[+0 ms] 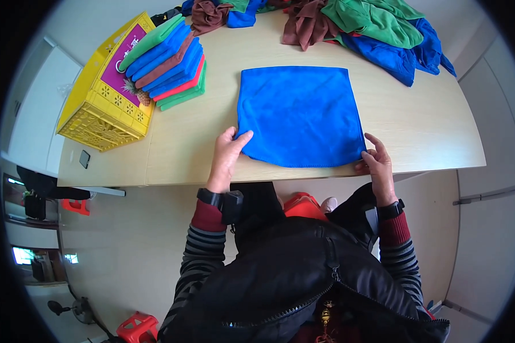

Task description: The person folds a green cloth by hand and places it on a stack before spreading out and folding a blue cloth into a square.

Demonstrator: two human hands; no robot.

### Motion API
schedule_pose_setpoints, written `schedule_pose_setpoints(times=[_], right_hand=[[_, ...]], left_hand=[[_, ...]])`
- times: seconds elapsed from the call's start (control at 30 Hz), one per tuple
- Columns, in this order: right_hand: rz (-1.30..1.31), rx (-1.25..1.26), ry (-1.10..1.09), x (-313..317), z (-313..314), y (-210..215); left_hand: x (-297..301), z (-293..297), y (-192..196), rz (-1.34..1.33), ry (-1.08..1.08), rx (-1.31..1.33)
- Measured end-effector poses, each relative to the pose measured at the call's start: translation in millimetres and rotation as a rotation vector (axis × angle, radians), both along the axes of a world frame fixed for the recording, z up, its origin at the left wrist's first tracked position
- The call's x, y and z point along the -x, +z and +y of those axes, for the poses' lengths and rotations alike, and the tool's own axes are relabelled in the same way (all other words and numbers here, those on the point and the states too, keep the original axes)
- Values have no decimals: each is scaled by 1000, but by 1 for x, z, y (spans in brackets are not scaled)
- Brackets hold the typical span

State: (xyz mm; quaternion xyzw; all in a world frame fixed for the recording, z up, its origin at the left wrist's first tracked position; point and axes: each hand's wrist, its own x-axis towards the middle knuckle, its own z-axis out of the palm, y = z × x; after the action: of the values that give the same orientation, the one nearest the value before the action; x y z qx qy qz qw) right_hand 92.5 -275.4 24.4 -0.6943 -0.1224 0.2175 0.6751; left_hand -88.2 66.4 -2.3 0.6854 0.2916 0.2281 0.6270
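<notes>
A blue cloth (300,114) lies spread nearly flat on the pale wooden table (429,123), its near edge close to the table's front. My left hand (229,153) pinches the cloth's near left corner between thumb and fingers. At the near right corner, my right hand (377,163) grips the cloth with the thumb on top and the index finger stretched out past the edge. Faint wrinkles run across the middle of the cloth.
Folded green, blue, brown and red cloths (171,66) are stacked at the far left, beside a yellow plastic crate (111,117). Loose cloths (377,28) lie heaped along the back. A phone (84,159) rests near the left front edge. Red stools (138,327) stand below.
</notes>
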Motion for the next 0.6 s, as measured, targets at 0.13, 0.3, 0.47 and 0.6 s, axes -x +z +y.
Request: schedule_pose_setpoints(times=[0.13, 0.3, 0.47, 0.6], right_hand=[[25, -11, 41, -6, -4, -2], [23, -31, 69, -7, -6, -5], [5, 41, 57, -10, -7, -7], [-20, 109, 76, -13, -9, -11]], left_hand=[[9, -11, 17, 48, 112, 16], [35, -7, 13, 193, 102, -38], [45, -13, 17, 204, 85, -18], [51, -13, 10, 116, 37, -68]])
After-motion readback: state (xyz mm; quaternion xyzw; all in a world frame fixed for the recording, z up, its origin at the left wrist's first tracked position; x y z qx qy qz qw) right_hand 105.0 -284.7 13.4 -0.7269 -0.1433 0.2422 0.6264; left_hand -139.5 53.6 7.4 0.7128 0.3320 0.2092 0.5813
